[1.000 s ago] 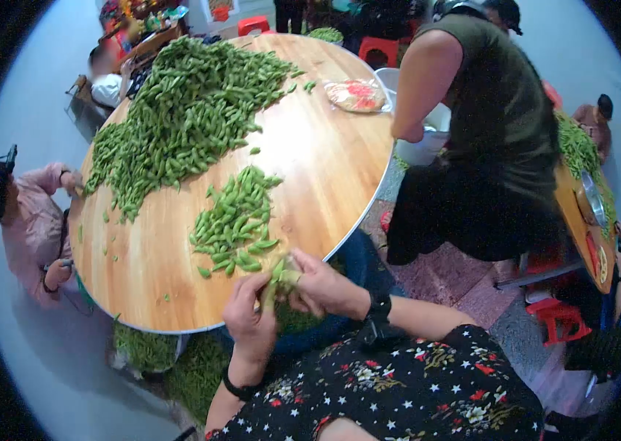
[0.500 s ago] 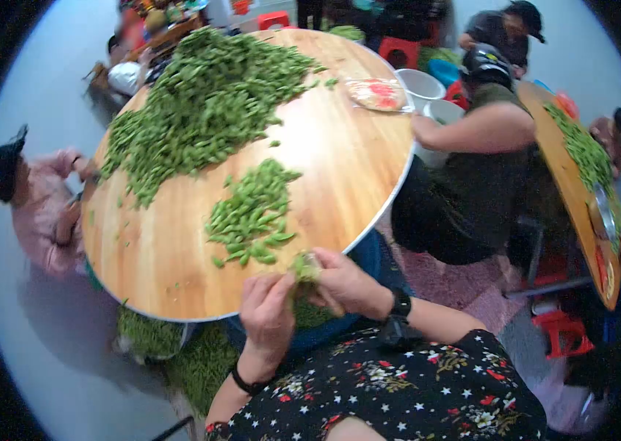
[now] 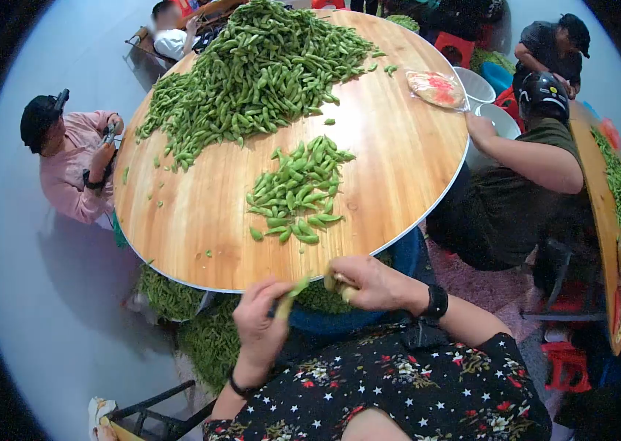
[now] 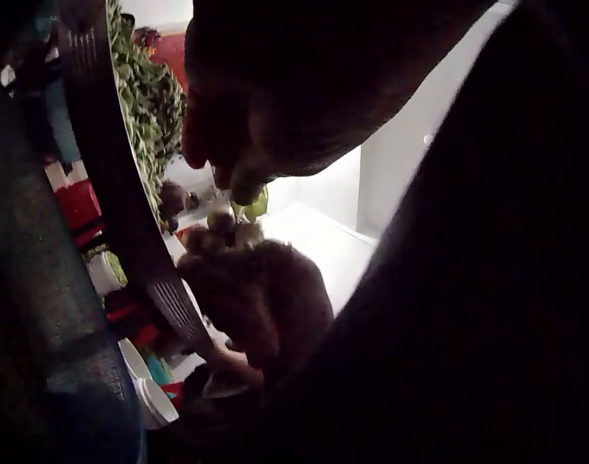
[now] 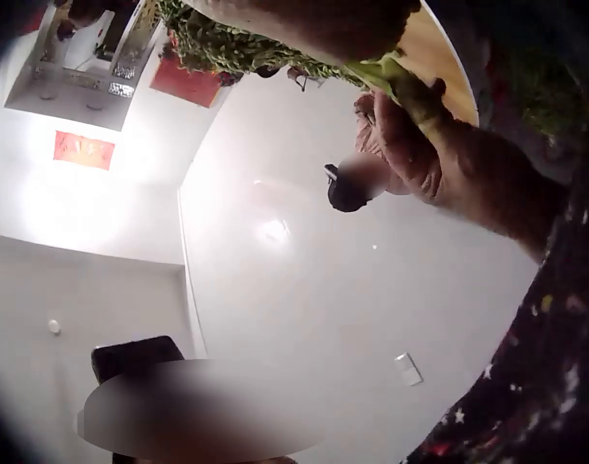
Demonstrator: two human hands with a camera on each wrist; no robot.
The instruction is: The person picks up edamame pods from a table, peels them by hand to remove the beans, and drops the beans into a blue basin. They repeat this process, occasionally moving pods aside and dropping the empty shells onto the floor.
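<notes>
In the head view the left hand (image 3: pixel 260 327) pinches a green pod (image 3: pixel 298 287) between thumb and fingers, just off the table's near edge. To its right, a short gap away, the right hand (image 3: pixel 375 284) has its fingers curled round a pale, brownish-green thing (image 3: pixel 343 288) that is too small to name. A loose group of green pods (image 3: pixel 299 187) lies on the round wooden table (image 3: pixel 207 213) beyond the hands, with a large heap of pods (image 3: pixel 259 73) behind it. The right wrist view shows a green pod (image 5: pixel 383 77) at the left hand (image 5: pixel 459 164).
A blue tub (image 3: pixel 406 257) and green piles (image 3: pixel 207 342) sit below the table's near edge. A flat plastic package (image 3: pixel 437 89) lies at the table's right. One person in pink (image 3: pixel 79 165) is at the left, another in dark green (image 3: pixel 516 198) at the right, beside white buckets (image 3: pixel 497 117).
The hands, together around the greenery before, have moved apart. The head view has shifted, so the table sits farther right and higher. The person at the right has turned and leans differently.
</notes>
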